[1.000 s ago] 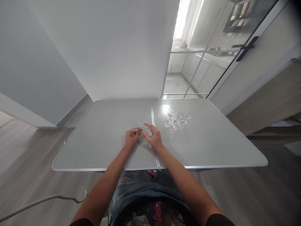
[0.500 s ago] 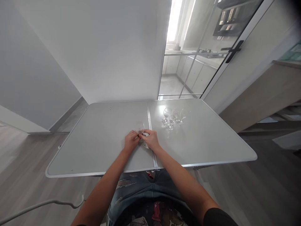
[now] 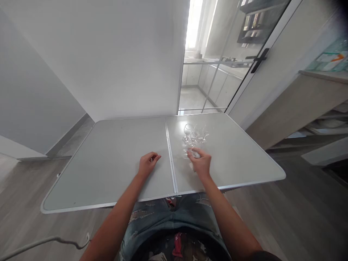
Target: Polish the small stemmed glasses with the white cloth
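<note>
My right hand (image 3: pixel 200 163) is closed around a small clear stemmed glass (image 3: pixel 187 151) and a bit of white cloth, just right of the table's centre seam. The glass is low over the tabletop, close in front of a cluster of clear stemmed glasses (image 3: pixel 194 134) standing further back. My left hand (image 3: pixel 148 164) rests on the grey table (image 3: pixel 114 163) left of the seam, fingers loosely curled, with nothing in it.
The folding table stands against a white wall. A glass door with a black handle (image 3: pixel 258 59) is behind on the right, and a wooden counter (image 3: pixel 307 98) runs along the right side. A white cable (image 3: pixel 40 243) lies on the floor at lower left.
My right hand has carried the glass from the centre seam to the right, toward the cluster of glasses. My left hand has let go of the glass and stays on the table.
</note>
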A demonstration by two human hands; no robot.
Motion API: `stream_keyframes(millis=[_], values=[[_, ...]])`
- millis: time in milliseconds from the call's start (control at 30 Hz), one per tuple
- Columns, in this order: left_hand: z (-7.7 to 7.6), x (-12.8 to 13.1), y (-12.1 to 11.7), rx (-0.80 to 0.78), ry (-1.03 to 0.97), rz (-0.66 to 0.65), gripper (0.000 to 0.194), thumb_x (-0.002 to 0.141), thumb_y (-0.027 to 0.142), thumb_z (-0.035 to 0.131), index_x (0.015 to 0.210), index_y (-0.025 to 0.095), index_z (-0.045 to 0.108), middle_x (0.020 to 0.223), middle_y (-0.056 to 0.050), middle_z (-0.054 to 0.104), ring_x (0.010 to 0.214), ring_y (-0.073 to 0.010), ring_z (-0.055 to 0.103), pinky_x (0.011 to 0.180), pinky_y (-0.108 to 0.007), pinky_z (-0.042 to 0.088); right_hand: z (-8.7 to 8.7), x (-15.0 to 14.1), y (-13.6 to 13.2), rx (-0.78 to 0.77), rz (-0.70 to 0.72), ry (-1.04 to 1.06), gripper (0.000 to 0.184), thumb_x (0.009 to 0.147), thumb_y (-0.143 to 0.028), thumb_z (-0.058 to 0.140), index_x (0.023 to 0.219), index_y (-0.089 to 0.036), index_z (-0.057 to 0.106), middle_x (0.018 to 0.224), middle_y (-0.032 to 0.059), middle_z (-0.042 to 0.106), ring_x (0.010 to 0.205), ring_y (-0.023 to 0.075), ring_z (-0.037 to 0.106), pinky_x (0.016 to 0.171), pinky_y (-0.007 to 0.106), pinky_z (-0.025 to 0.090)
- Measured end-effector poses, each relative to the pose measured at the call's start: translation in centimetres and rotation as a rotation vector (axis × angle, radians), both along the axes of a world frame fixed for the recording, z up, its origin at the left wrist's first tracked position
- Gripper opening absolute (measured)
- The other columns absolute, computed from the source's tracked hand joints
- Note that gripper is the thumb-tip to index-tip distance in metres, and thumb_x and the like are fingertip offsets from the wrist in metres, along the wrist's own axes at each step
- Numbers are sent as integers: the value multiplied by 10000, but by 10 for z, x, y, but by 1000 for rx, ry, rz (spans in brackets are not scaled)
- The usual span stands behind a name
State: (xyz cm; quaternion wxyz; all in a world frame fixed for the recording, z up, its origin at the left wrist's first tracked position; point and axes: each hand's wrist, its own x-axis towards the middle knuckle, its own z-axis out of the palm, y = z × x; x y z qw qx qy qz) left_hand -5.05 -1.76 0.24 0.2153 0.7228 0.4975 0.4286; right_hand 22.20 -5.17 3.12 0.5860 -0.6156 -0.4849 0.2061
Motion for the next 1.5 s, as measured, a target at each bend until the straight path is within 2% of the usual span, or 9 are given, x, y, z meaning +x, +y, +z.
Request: stream_keyframes(millis=[100, 267, 767, 967, 1033, 1100, 1200, 1267, 1500], values=[[1, 1, -1, -77, 153, -53, 367, 949, 468, 559, 746, 191, 690, 610, 15, 597, 560, -106, 478, 595, -257, 354, 1, 51, 11, -94, -194, -108, 419, 716, -476, 750, 955, -137, 812, 771, 73, 773, 643, 214, 677, 670, 311, 517], [5, 2, -1, -103, 202, -84, 401, 950, 475, 534, 711, 179, 663, 575, 29, 532, 542, -98, 425, 592, -260, 308, -7, 95, 45, -183, -230, -231, 378, 693, -441, 726, 892, -134, 822, 650, 64, 737, 607, 199, 637, 659, 298, 479], [3, 1, 3, -163, 191, -106, 446, 956, 490, 500, 658, 169, 584, 565, 45, 413, 552, -93, 353, 581, -254, 264, -20, 99, 65, -253, -206, -260, 358, 709, -463, 694, 903, -185, 812, 683, 68, 747, 640, 222, 649, 657, 303, 457], [3, -2, 6, -221, 152, -111, 437, 949, 476, 498, 650, 167, 578, 576, 39, 435, 563, -98, 361, 579, -258, 264, -20, 107, 38, -316, -294, -314, 393, 739, -492, 692, 978, -194, 780, 788, 89, 759, 714, 245, 652, 714, 335, 447], [5, 3, 6, -215, 182, -129, 431, 943, 450, 499, 621, 167, 552, 568, 39, 421, 558, -97, 347, 578, -263, 254, -19, 95, 24, -332, -353, -404, 323, 838, -453, 588, 917, -195, 767, 794, 107, 749, 713, 247, 637, 701, 339, 428], [7, 13, 8, -197, 244, -197, 419, 926, 414, 513, 587, 167, 522, 552, 42, 393, 550, -96, 330, 578, -266, 241, -17, 68, 13, -278, -258, -527, 293, 896, -375, 512, 911, -199, 746, 845, 111, 747, 744, 234, 637, 714, 326, 418], [7, 37, 15, -178, 297, -313, 381, 894, 361, 529, 569, 163, 514, 534, 43, 400, 541, -93, 336, 579, -265, 232, -11, 11, 9, -166, 275, -736, 218, 907, -305, 522, 896, -223, 723, 915, 70, 742, 811, 191, 647, 740, 277, 402], [5, 50, 22, -158, 280, -281, 335, 866, 302, 522, 563, 160, 516, 528, 41, 409, 542, -95, 327, 580, -267, 227, -8, -25, 16, -183, 454, -824, 196, 915, -303, 528, 894, -230, 708, 878, 46, 725, 786, 175, 636, 695, 263, 370], [-2, 44, 37, -262, -111, -151, 388, 850, 370, 532, 534, 177, 417, 540, 42, 332, 558, -96, 298, 552, -257, 228, -11, -66, 47, -162, 522, -775, 205, 947, -266, 474, 881, -214, 662, 844, 24, 702, 775, 159, 612, 676, 255, 338]])
